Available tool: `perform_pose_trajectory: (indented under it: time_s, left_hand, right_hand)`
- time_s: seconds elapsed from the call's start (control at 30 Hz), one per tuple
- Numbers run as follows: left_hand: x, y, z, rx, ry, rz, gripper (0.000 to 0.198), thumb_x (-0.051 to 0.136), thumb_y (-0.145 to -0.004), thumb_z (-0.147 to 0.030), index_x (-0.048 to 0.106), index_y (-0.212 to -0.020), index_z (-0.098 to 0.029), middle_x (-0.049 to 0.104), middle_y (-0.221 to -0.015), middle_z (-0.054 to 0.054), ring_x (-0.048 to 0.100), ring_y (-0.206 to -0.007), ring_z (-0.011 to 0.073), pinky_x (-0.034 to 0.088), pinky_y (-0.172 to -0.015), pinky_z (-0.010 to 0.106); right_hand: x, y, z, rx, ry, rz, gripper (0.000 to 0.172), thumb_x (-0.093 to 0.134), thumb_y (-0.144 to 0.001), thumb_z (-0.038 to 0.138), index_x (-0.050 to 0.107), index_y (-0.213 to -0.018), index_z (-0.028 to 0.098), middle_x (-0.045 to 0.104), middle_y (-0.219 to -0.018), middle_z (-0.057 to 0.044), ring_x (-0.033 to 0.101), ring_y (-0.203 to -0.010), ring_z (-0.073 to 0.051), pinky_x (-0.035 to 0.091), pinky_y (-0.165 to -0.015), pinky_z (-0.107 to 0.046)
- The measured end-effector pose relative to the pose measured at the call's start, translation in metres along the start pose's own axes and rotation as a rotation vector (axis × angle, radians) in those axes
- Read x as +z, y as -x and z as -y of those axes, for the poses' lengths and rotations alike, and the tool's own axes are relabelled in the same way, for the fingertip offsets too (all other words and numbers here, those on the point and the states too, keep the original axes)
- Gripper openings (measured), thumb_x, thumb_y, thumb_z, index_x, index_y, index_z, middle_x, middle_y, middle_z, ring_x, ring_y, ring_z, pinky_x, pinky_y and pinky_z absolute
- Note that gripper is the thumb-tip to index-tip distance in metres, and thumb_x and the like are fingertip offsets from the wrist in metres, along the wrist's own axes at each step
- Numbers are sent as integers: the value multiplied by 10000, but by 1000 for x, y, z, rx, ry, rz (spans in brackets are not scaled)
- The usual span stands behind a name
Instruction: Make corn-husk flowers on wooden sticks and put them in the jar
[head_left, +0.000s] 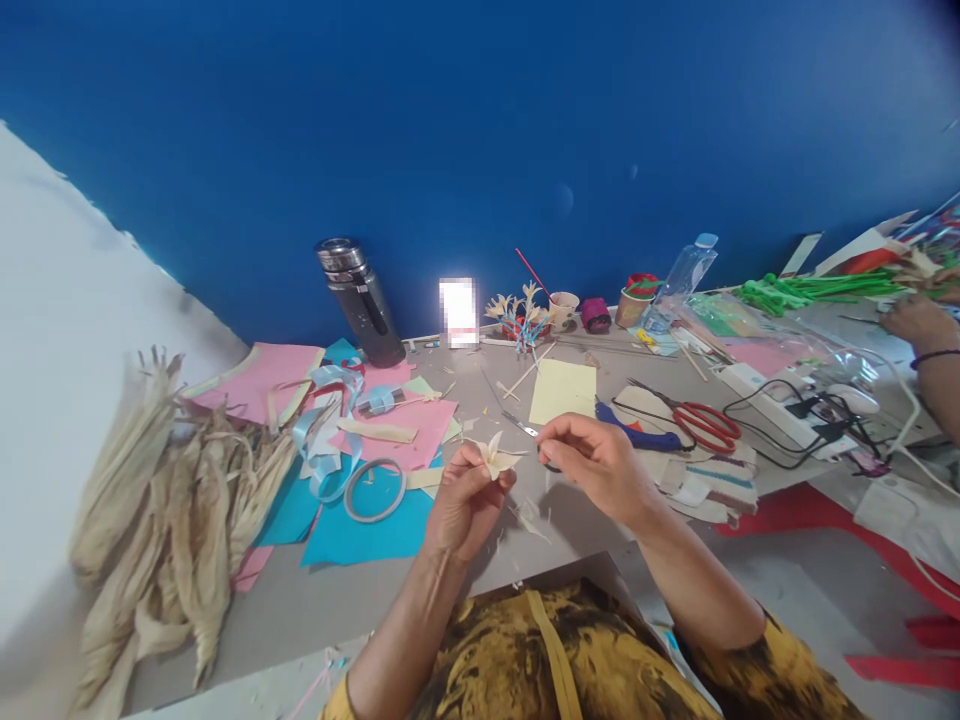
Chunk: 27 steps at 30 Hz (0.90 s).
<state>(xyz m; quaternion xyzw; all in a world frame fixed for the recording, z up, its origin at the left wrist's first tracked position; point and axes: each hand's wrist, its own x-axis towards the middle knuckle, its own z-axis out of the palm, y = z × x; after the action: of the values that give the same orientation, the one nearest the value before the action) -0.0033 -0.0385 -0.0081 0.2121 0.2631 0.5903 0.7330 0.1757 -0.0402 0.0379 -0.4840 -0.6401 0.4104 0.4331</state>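
Note:
A small cream-coloured flower with pointed petals, which look like dried corn husk [495,458], is pinched between the thumb and fingers of my left hand [469,500]. Just to its right, my right hand [592,460] has its thumb and fingertips together. Whatever those fingertips hold, if anything, is too small to make out. Small scissors [519,424] show right behind these fingertips, blades pointing away; I cannot tell whether the hand touches them. Thin pale scraps [531,518] lie on the grey table [480,555] below the hands.
Dried corn husks [187,520] are heaped left, beside coloured paper, a tape roll [375,490] and blue ribbon. A dark flask [364,305], finished flowers [521,315] and cups stand along the wall. Red-handled scissors [705,425] and a power strip [780,405] lie right. Another person's hand [911,325] is far right.

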Motion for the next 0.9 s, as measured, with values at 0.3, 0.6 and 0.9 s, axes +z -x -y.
perform_pose_trajectory:
  time_s: [0.3, 0.6, 0.9]
  left_hand:
    - [7, -5, -1, 218, -99, -63, 247, 858, -589, -166, 616, -623, -203, 636, -725, -36, 596, -664, 102, 486, -695, 262]
    - [11, -4, 3, 331, -178, -65, 221, 867, -590, -178, 654, -638, -210, 631, -727, -31, 613, -701, 112, 500, -735, 261]
    - [12, -5, 7, 294, -142, -89, 202, 856, -611, -151, 665, -650, -204, 627, -729, -36, 602, -688, 99, 490, -704, 241]
  right_hand:
    - [29, 4, -15, -31, -35, -74, 147, 544, -916, 309, 643, -918, 201, 631, -773, -9, 444, -546, -120, 361, -522, -238]
    - [52, 0, -21, -45, -227, -118, 202, 718, -810, 370, 622, -805, 192, 602, -756, -10, 509, -636, -139, 433, -604, -254]
    - [52, -2, -14, -70, -198, -157, 214, 697, -835, 377, 605, -798, 188, 548, -709, 11, 477, -625, -127, 412, -588, -240]
